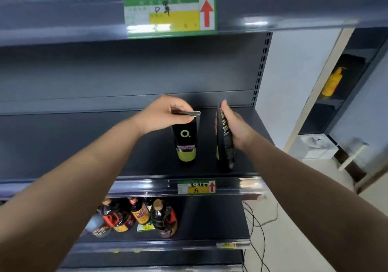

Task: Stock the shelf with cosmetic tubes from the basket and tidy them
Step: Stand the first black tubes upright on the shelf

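Head view: the dark grey metal shelf (84, 145) runs wide and bare to the left of the hands, with open room behind them up to the flat back panel; its right end stops at a perforated upright (260, 68), just beyond the right hand. Along the front lip sits a price label (196, 187) with a red arrow.

The left hand (165, 114) comes in from the left, its fingers curled and pinching the flat crimped top of a black tube (185, 139), which stands upright on its lime-green cap on the shelf. The right hand (233, 124) wraps its fingers round a second black tube (223, 137), seen edge-on, upright and just beside the first; whether its base touches the shelf I cannot tell.

Both tubes look smooth and glossy, tapering to a thin seam on top. On the shelf below stand dark bottles (138, 215) with handles.
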